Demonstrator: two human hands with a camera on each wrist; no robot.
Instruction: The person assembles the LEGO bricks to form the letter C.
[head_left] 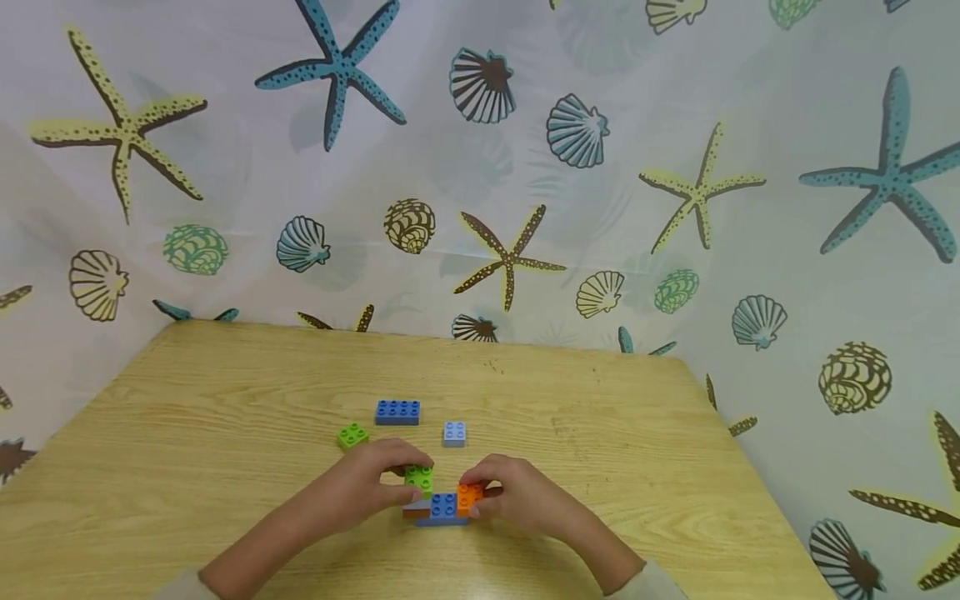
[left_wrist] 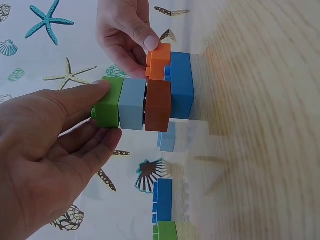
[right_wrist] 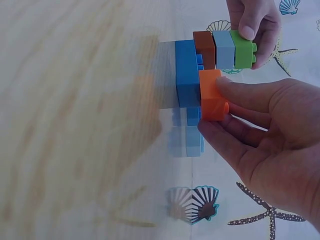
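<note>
A long blue toy building brick sits low on the wooden table between both hands. Over its left end rises a stack: a brown brick at the bottom, a light blue brick, then a green brick on top. My left hand pinches that green brick between thumb and fingers. At the blue brick's right end, an orange brick sits on its studs, seemingly flush. The thumb and fingers of my right hand grip this orange brick by its sides.
Beyond the hands lie three loose bricks: a green one by the left hand, a long blue one farther back, and a small light blue one. A sheet printed with shells and starfish hangs behind the table.
</note>
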